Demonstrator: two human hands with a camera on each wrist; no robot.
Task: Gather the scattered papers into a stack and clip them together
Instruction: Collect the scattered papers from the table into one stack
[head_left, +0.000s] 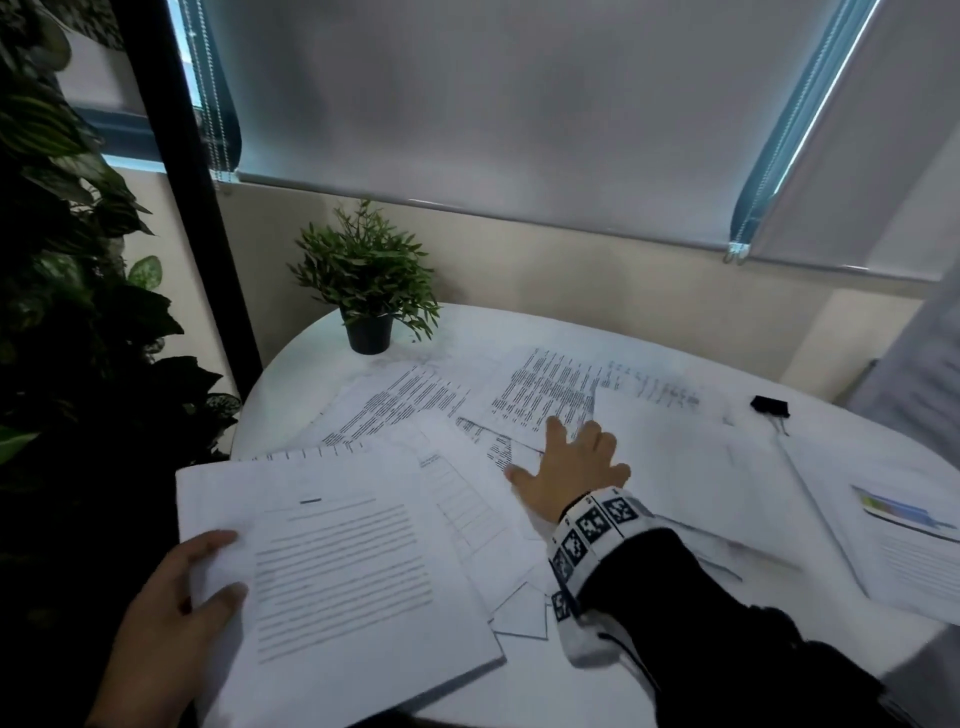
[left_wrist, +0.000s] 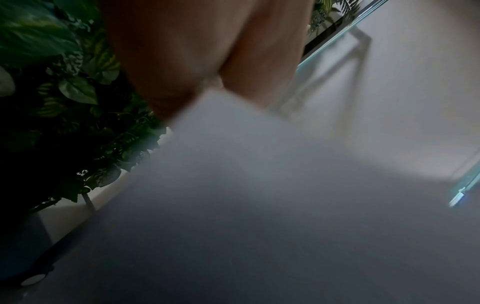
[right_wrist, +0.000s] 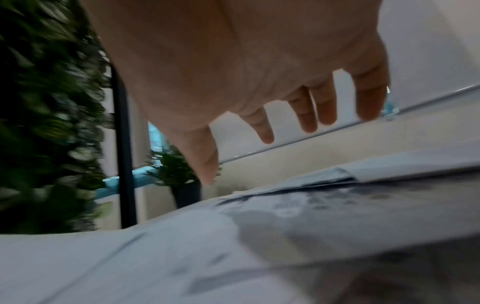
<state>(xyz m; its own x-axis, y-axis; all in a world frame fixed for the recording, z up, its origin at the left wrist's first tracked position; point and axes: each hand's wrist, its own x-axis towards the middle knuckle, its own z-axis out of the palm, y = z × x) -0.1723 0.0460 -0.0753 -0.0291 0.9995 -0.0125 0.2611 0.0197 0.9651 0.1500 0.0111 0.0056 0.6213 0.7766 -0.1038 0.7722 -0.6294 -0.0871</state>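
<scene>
**Left hand holds a stack, right hand spread over the loose sheets**

Your left hand (head_left: 171, 613) grips the near left edge of a thick stack of white printed papers (head_left: 337, 577), with the thumb on the top page and the other fingers hidden under it. In the left wrist view the same hand (left_wrist: 197, 53) closes on a white corner of this stack (left_wrist: 233, 127), but the picture is blurred. The stack is held a little tilted, and its far side lies over other sheets.

Your right hand (head_left: 569, 470) is flat and wide open, fingers spread, and it holds nothing. In the right wrist view the fingers (right_wrist: 265, 129) hang just above the paper; I cannot tell if they touch it.

Under and around the right hand lie the scattered white printed sheets (head_left: 540, 395) on the round white table (head_left: 301, 384), overlapping each other. More sheets lie to the right of this hand, one with a coloured picture (head_left: 898, 512).

The black binder clip (head_left: 770, 406) lies on the table beyond and to the right of the right hand, well apart from both hands. A small green plant in a black pot (head_left: 368, 291) stands far beyond the left hand.
</scene>
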